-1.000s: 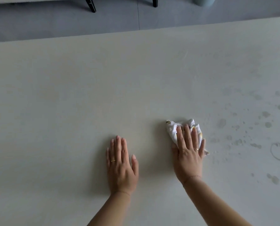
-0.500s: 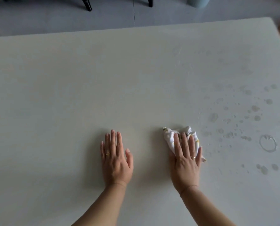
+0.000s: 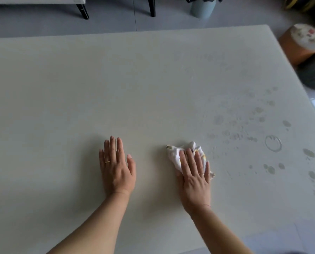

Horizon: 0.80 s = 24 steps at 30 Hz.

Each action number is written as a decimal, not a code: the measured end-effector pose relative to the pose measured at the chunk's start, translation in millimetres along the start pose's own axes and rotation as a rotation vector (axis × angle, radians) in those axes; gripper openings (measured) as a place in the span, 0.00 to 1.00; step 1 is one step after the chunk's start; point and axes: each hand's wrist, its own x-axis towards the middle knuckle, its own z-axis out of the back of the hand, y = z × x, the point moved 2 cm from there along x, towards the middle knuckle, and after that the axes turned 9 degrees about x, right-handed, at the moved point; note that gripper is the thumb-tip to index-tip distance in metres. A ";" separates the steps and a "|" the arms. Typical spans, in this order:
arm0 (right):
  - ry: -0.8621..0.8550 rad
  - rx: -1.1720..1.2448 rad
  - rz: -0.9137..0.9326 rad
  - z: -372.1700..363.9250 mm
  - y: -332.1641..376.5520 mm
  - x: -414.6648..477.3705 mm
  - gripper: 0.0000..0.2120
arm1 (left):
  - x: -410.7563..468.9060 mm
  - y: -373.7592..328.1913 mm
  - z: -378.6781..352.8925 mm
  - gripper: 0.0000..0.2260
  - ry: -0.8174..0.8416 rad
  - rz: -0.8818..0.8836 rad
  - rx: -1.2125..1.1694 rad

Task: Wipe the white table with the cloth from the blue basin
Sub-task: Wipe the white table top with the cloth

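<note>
Cloth (image 3: 180,154) under right hand (image 3: 196,177); table (image 3: 79,92) edges far.

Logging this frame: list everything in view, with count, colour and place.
table: one, white, fills most of the view
cloth: one, white with yellow marks, crumpled on the table
wet spots: many, greyish, table's right part
ring mark: one, faint, among the spots
pot: one, pale blue-grey, floor beyond the table
furniture legs: two, black, far floor
stool: one, orange-brown, right of the table
left hand: one, flat on the table
right hand: one, pressing the cloth
</note>
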 end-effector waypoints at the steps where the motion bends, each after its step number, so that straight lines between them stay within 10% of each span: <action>1: -0.025 0.027 -0.077 -5.0 7.2 -3.8 0.29 | -0.5 0.0 0.0 0.26 0.003 0.001 -0.003; 10: 0.178 -0.102 0.420 -21.5 12.4 -71.5 0.26 | -41.1 -9.4 15.3 0.25 -0.066 -0.001 -0.047; 18: 0.012 0.027 -0.087 -10.6 -2.3 -74.5 0.30 | -113.6 -14.0 0.1 0.26 0.124 -0.052 0.020; 24: 0.196 -0.089 0.391 -21.9 9.4 -139.3 0.27 | -112.6 -15.7 5.3 0.24 0.130 -0.053 -0.019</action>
